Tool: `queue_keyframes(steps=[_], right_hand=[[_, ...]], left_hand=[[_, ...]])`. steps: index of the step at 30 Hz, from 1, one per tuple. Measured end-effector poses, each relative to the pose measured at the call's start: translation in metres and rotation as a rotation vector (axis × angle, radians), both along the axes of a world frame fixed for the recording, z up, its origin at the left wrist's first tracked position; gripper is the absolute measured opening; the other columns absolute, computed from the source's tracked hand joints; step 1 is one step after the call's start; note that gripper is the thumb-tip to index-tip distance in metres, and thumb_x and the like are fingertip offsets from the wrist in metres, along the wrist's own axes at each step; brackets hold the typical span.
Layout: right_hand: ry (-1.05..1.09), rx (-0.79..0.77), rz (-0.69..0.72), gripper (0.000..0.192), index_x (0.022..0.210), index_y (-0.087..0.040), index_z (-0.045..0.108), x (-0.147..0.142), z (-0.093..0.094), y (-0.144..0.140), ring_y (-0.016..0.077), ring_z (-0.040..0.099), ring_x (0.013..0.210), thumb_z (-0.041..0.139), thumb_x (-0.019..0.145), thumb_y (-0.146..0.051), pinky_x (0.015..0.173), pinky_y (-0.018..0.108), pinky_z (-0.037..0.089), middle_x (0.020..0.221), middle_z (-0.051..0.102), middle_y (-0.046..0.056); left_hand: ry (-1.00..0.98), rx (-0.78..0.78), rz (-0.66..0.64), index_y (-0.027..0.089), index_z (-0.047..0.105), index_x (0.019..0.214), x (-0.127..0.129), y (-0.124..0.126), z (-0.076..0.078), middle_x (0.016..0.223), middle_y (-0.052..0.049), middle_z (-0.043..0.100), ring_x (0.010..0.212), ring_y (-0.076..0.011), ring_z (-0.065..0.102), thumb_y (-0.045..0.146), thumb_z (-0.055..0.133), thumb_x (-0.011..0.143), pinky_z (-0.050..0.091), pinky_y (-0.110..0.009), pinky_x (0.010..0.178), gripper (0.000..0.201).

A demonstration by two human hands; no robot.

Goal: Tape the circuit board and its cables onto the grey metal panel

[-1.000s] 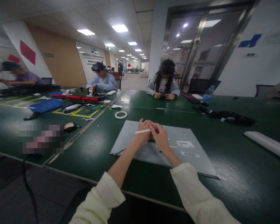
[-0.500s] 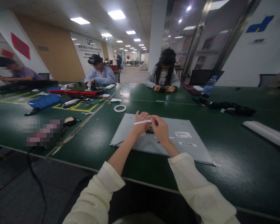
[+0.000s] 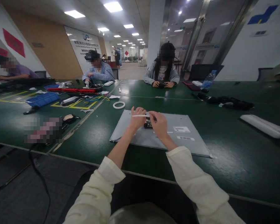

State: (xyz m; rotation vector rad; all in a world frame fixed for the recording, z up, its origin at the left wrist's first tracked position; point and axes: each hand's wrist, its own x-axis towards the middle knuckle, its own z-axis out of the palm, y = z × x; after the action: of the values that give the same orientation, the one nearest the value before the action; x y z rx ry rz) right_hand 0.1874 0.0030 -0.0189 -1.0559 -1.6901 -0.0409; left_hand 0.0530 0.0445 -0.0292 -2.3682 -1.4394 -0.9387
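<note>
A small dark circuit board (image 3: 148,123) lies on a flat grey metal panel (image 3: 177,123), between my two hands. My right hand (image 3: 160,124) is closed, its thumb and forefinger pinching the right end of a thin white strip (image 3: 139,115). That strip runs left across the back of my left hand (image 3: 138,118). The left hand is at the board's left side with its little finger raised. Its other fingers bend towards the board, and their tips are hidden, so what they grip cannot be made out.
A white ring-shaped roll (image 3: 119,105) lies beyond the panel's left corner. Farther left are a blue bin (image 3: 42,99), cables and a pink pouch-like item (image 3: 45,130). A long white object (image 3: 262,126) lies at right. Across the green table (image 3: 100,133) sits a co-worker (image 3: 162,70).
The view has shifted slightly. My hands have parted a little, showing more of the circuit board, and the white strip lies more level. My right hand still pinches its end.
</note>
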Motion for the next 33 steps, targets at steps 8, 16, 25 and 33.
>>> queue_keyframes(steps=[8,16,25,33], right_hand=[[0.194,0.015,-0.080,0.032,0.106,-0.018,0.055,0.013,0.000,0.008,0.0192,0.057,0.089,0.031,0.090,-0.031,0.081,0.034,0.043,0.099,0.062,0.009],[0.174,-0.019,-0.019,0.032,0.110,-0.019,0.055,0.008,-0.007,0.008,0.0192,0.056,0.097,0.032,0.089,-0.027,0.085,0.033,0.043,0.106,0.061,0.008],[0.035,-0.092,0.045,0.040,0.117,-0.020,0.055,-0.002,-0.019,0.007,0.0196,0.056,0.095,0.037,0.081,-0.014,0.086,0.035,0.043,0.107,0.062,0.006],[-0.065,-0.096,0.055,0.046,0.118,-0.019,0.056,-0.001,-0.027,0.012,0.0190,0.057,0.094,0.036,0.078,-0.008,0.086,0.034,0.043,0.106,0.063,0.005]], left_hand=[[-0.741,-0.334,-0.153,0.017,0.062,0.090,-0.011,0.023,-0.002,0.087,-0.007,0.067,0.088,-0.0184,0.061,0.028,0.041,0.085,0.043,-0.034,0.085,0.024],[-1.282,-0.668,-0.286,0.015,0.060,0.092,-0.002,0.023,0.001,0.093,-0.011,0.068,0.090,-0.0196,0.063,0.047,0.044,0.083,0.045,-0.030,0.076,0.036],[-1.518,-0.622,-0.323,0.015,0.061,0.086,-0.014,0.027,0.000,0.097,-0.010,0.066,0.097,-0.0193,0.061,0.035,0.064,0.068,0.043,-0.028,0.079,0.027],[-1.537,-0.656,-0.337,0.016,0.060,0.089,-0.019,0.028,-0.003,0.099,-0.008,0.065,0.089,-0.0154,0.061,0.034,0.066,0.066,0.043,-0.024,0.072,0.030]])
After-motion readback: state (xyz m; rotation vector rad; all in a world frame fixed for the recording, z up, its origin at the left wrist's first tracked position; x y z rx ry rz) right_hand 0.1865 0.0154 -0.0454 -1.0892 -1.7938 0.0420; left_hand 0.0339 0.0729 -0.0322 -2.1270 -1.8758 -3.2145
